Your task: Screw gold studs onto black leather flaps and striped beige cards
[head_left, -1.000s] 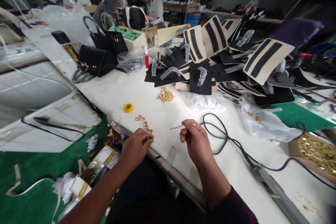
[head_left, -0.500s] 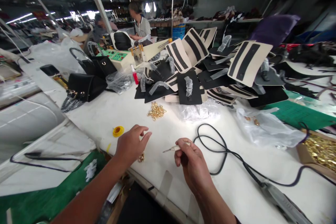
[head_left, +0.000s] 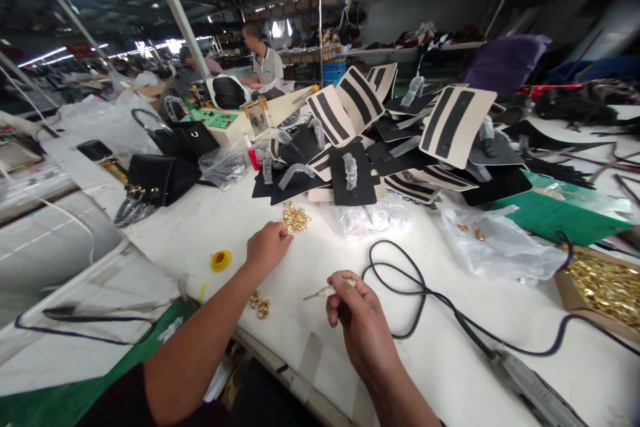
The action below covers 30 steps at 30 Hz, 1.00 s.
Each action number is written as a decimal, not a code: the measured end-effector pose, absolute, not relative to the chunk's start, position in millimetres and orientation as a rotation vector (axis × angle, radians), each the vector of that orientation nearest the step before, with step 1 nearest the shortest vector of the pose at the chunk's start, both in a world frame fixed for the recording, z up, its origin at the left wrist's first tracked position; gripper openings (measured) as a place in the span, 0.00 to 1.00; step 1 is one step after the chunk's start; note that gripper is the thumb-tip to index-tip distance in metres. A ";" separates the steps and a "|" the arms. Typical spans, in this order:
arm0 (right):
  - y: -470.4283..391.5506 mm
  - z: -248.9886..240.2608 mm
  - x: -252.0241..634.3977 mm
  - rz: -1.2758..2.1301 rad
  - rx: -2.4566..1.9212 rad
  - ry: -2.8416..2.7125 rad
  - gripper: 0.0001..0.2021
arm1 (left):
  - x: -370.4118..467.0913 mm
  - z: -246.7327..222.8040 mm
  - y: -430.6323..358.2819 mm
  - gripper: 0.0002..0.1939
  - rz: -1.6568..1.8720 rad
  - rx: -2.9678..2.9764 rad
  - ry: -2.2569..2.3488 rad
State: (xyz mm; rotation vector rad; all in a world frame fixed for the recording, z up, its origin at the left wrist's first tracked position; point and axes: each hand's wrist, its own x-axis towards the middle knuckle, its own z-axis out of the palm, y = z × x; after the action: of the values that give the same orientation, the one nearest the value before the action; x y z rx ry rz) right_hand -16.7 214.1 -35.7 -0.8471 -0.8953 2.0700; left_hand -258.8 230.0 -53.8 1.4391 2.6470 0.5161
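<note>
My left hand [head_left: 269, 248] reaches to the near edge of a small pile of shiny gold metal fittings [head_left: 296, 217]. Its fingers are pinched together at the pile, and what lies between the fingertips is hidden. In my right hand [head_left: 354, 303] is a slim white-handled tool [head_left: 329, 291] with a thin metal tip, held like a pen above the table and pointing left. Below my left forearm lie several gold rings [head_left: 262, 307], apart from the pile. A yellow round spool-like piece [head_left: 221, 261] rests to the left.
Black-and-cream striped panels [head_left: 457, 123] are heaped at the back. A looped black cord [head_left: 425, 290] and a grey power tool [head_left: 537, 383] lie at the right, near a box of gold fittings [head_left: 600, 280]. Black handbags [head_left: 163, 180] stand left. A co-worker [head_left: 267, 63] sits beyond.
My left hand has moved forward to the gold pile, and its fingers have closed. This uncovers more of the loose rings. My right hand still holds the white-handled tool, nearly in place.
</note>
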 end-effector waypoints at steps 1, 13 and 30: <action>213.5 -36.1 -17.1 2.067 -0.855 -0.898 0.15 | -258.7 -53.1 227.1 0.05 0.576 1.430 2.623; 200.9 0.2 -66.4 1.783 -0.874 -1.360 0.19 | -226.7 -40.5 75.7 0.20 1.670 0.516 1.836; 210.2 -41.5 -250.2 1.150 -0.738 -2.492 0.10 | -199.3 -91.0 -21.6 0.31 1.643 0.066 1.583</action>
State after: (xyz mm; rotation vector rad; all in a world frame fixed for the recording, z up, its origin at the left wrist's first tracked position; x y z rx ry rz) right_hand -250.2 210.2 -41.5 -0.7384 -2.4916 1.1503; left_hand -199.3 -21.6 -91.0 0.0661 1.5828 1.6433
